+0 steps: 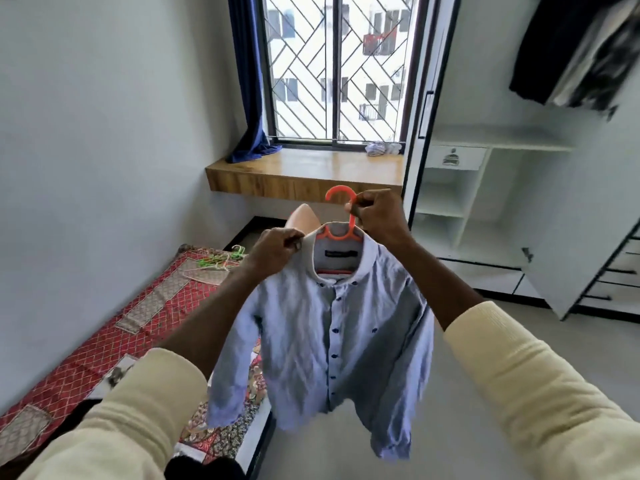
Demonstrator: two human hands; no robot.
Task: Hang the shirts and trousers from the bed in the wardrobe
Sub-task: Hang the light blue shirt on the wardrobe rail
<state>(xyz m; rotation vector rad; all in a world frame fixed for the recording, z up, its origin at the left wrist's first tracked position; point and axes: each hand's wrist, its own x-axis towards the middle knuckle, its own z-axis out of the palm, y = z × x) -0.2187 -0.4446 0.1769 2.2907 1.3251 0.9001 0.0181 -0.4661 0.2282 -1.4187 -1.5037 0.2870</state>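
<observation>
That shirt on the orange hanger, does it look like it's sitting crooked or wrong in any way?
Slightly. The pale blue shirt sits unevenly on the orange hanger: the left hand pinches its collar edge up while the right hand grips the hanger's neck. It looks mid-adjustment. No damage shows.

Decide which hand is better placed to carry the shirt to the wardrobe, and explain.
The right hand. Its fingers already grip the orange hanger bearing the shirt, and the wardrobe stands on that side. The left hand only pinches the collar.
</observation>
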